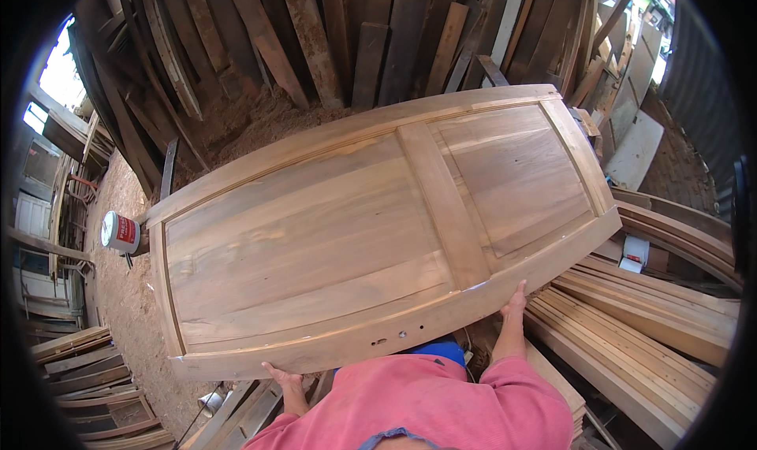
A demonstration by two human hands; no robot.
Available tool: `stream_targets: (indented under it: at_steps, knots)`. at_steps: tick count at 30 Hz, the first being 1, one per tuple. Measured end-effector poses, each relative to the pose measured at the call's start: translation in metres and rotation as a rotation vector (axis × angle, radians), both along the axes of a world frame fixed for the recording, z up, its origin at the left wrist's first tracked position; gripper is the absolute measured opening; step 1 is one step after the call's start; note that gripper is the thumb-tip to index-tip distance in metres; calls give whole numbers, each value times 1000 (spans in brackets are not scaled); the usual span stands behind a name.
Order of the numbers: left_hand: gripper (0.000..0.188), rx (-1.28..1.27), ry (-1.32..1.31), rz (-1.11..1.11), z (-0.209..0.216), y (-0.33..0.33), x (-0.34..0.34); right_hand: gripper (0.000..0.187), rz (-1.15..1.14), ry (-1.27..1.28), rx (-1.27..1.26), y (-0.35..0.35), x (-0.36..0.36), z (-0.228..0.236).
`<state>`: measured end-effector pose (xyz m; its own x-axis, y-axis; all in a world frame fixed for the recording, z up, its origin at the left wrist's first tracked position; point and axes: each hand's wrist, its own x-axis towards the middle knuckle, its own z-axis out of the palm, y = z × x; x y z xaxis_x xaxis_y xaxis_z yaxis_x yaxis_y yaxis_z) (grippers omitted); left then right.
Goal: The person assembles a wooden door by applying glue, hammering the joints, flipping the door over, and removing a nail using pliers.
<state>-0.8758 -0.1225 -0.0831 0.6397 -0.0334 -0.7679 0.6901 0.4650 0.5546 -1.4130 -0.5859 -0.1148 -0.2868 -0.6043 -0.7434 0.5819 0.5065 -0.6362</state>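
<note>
A large unpainted wooden door [443, 206] lies tilted across the view in front of me, with one long panel on the left and a shorter one on the right. Small holes for a lock show in its near edge. My left hand [285, 377] grips that near edge toward the left end, thumb against the wood. Farther right, my right hand [514, 300] holds the same edge, its thumb side up. The fingers of both hands are mostly hidden beneath the door.
Many rough boards [378, 64] lean upright behind the door. A white and red bucket [121, 232] stands by its left end. Stacked planks [623, 332] lie at the right, more timber [98, 387] at the lower left. Sawdust covers the ground [118, 308].
</note>
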Motion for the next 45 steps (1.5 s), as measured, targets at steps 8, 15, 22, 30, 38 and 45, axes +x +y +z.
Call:
stream_targets:
  at_steps: [8, 15, 22, 30, 38, 45]
  knots:
    - [83, 112, -50, 8, 49, -25, 5, 77, -38, 75, 74, 11, 18, 51]
    - [82, -23, -142, -13, 42, -3, 8, 74, -38, 37, 69, 37, -8, 60]
    - [68, -65, -209, 285, 64, -4, -40, 75, 63, 64, 113, 44, -29, 83]
    - [57, 69, -279, 211, 49, -48, -18, 74, 96, -167, 158, 32, -21, 54]
    - [59, 28, -266, 197, 42, -40, -35, 79, 195, 16, 155, 16, -7, 68]
    - [58, 5, -290, 188, 52, -45, -30, 79, 194, -79, 125, 20, -14, 62]
